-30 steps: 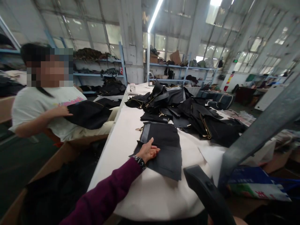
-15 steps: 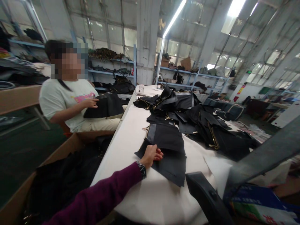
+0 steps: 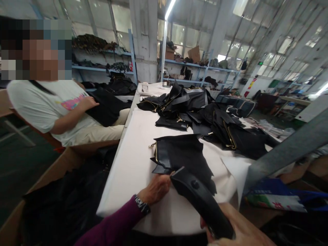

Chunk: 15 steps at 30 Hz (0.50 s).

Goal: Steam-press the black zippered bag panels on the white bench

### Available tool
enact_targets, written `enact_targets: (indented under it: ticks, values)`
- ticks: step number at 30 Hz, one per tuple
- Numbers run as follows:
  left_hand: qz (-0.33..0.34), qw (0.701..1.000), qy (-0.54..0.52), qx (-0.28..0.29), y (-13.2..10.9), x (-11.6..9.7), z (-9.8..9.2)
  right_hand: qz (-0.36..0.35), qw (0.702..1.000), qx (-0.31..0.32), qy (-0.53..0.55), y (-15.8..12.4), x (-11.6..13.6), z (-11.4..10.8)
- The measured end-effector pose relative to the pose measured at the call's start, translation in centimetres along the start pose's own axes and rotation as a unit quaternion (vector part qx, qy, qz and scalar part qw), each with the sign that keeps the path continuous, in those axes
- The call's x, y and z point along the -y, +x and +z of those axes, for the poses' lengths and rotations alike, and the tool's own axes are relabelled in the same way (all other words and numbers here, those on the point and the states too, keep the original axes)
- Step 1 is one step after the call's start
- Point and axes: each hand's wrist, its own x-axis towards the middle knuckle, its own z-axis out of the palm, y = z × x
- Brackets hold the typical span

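Note:
A black fabric bag piece (image 3: pixel 183 150) with a gold zip and a metal clasp at its left end lies on the white-covered table. My left hand (image 3: pixel 157 188), in a purple sleeve, pinches the near edge of this piece. From the lower right, my right hand (image 3: pixel 230 225) grips a black hand-held tool (image 3: pixel 196 191) shaped like a hair clipper. Its flat head points at my left fingertips and overlaps the near edge of the fabric in view. Whether the head touches the cloth I cannot tell.
Several black zipped pieces (image 3: pixel 202 109) are heaped farther back on the table (image 3: pixel 139 128). A cardboard box (image 3: pixel 84 150) of black material stands at the left. Beyond it sits a person (image 3: pixel 61 112) handling black fabric. A grey metal post (image 3: pixel 289 147) slants across the right.
My right hand has come into view holding the black tool, which has moved up and left to the fabric. My left hand has shifted down and left, lifting the near edge of the piece.

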Motion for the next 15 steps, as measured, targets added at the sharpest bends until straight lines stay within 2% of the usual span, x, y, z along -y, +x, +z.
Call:
enact_targets:
  ticks: [5,7,9,12,15]
  values:
    - [0.048,0.997,0.025,0.062,-0.3,0.2,-0.2,0.015,0.998,0.032,0.042,0.9,2.8,0.7]
    - [0.075,0.99,0.064,0.098,-0.7,0.9,0.1,0.011,0.998,0.038,0.054,1.5,3.7,1.1]
    - [0.127,0.978,0.125,0.112,-1.0,1.6,0.5,0.003,0.997,0.045,0.068,2.1,4.1,1.2]
    - [0.253,0.939,0.23,0.038,-0.8,2.4,1.1,-0.021,0.995,0.029,0.09,2.5,3.7,0.8]
    - [0.345,0.873,0.342,-0.048,-0.3,2.6,1.4,-0.04,0.993,0.004,0.11,1.8,2.4,-0.2]
